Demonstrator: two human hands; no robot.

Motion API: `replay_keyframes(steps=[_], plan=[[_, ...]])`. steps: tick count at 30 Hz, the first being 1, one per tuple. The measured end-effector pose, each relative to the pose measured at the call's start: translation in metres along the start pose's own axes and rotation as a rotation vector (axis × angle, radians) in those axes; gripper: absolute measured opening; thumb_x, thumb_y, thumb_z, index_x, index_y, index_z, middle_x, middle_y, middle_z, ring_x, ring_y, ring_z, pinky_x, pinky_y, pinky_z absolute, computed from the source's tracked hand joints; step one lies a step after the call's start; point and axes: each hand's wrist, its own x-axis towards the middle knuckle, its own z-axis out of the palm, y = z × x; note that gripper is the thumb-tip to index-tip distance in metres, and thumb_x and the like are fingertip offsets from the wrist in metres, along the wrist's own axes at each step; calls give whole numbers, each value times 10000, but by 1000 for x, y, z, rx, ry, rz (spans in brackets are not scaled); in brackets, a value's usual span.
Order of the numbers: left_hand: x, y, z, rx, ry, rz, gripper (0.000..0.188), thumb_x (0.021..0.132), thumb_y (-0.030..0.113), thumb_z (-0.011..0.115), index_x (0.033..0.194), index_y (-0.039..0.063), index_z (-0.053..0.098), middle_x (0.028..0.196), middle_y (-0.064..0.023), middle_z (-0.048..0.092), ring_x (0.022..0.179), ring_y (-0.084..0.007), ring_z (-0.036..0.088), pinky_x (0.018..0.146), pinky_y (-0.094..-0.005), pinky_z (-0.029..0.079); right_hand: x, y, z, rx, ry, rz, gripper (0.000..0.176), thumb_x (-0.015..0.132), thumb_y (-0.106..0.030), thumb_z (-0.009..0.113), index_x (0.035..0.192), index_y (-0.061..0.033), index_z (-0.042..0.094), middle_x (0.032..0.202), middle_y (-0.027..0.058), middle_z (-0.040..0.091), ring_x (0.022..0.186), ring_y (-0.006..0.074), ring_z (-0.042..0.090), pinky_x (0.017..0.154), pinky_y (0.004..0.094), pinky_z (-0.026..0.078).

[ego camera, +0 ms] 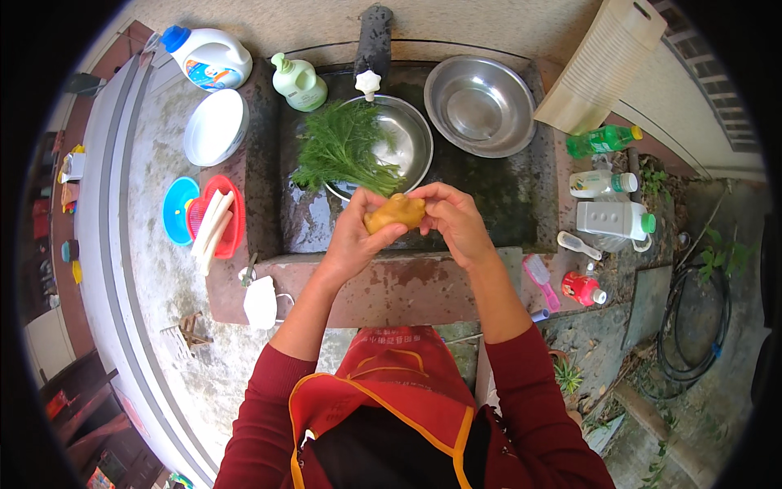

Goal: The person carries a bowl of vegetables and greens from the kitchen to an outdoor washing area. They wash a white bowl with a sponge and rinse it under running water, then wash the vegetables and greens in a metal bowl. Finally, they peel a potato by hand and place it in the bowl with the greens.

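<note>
Over the near edge of a stone sink [391,269], my left hand [360,235] holds a yellow-brown lump [396,213], perhaps a piece of ginger or a small potato. The fingertips of my right hand [449,220] pinch its right end. Just beyond the hands, a bunch of feathery green herb [348,147], like dill or fennel, lies across the rim of a round steel basin [415,131]. A second, wider steel basin [479,107] rests at the sink's far right. A white-handled tap [368,82] stands above the first basin.
Left of the sink are a red basket [236,235] with peeled white stalks [214,223], a blue bowl [177,211], a white bowl [217,127] and a detergent jug [217,58]. A green pump bottle [299,82] stands in the corner. Bottles, brushes and a washboard [599,67] line the right.
</note>
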Motion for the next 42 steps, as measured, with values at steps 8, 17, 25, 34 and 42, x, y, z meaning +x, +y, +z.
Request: replay_keyframes(steps=[8,17,25,34,42], plan=[[2,11,-5,25,-24,-18,370,743,99,788,1032,12,575,948,-24,610,868,-78,564,760,-236,473,3,-4,-25,-325,248,-63,120,895,-67,551,933,-10,649,661,10,585,511,51,503,469,191,400],[4,15,0,-359,-161,-109,420,768,33,741,1133,11,535,1015,-32,602,913,-93,577,815,-247,478,3,-30,13,-738,-223,-309,115,792,2,631,906,-10,637,880,-4,516,713,44,483,589,183,383],[-8,-2,19,-557,35,-95,436,857,127,669,1213,44,432,1119,-40,530,1052,-130,512,915,-285,426,0,-23,31,-570,-37,-376,109,746,-17,668,824,-1,594,806,4,532,678,56,489,589,205,408],[-5,10,5,166,14,156,394,877,136,639,1188,35,418,1105,-109,540,1002,-190,553,848,-316,475,3,-23,34,-231,-36,-82,94,816,-6,637,826,-13,544,665,-21,534,542,24,451,481,166,359],[-5,15,-2,427,23,161,386,847,100,669,1164,39,458,1009,-130,585,929,-219,610,788,-332,502,11,-16,24,-101,-62,96,83,801,-4,623,818,-20,544,654,-11,544,505,35,452,427,180,334]])
